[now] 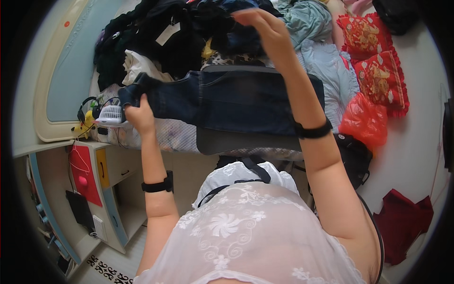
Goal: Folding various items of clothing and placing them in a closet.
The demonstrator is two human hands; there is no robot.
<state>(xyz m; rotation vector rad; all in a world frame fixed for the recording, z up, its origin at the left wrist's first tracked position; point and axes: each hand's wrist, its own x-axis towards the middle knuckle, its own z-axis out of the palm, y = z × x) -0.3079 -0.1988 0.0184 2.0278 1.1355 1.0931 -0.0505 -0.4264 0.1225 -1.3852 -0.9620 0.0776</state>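
Note:
A dark blue denim garment [244, 99] is spread lengthwise across a dark grey board [248, 142] with rounded corners. My left hand [141, 115] grips its bunched left end, thumb on top, past the board's left side. My right hand [271, 30] is raised beyond the board's far edge, slightly blurred, fingers stretched out and nothing visible in it. Behind that hand lies a heap of dark clothes [149, 39], one piece bearing a white tag [168, 34]. My right forearm hides part of the garment's right end.
A white fan-like device [110, 114] and headphones [85, 106] lie left of my left hand. Pale blue clothing [328, 71], red cushions [381, 80] and a red plastic bag [365, 119] lie at the right. A cabinet [122, 165] stands at the lower left.

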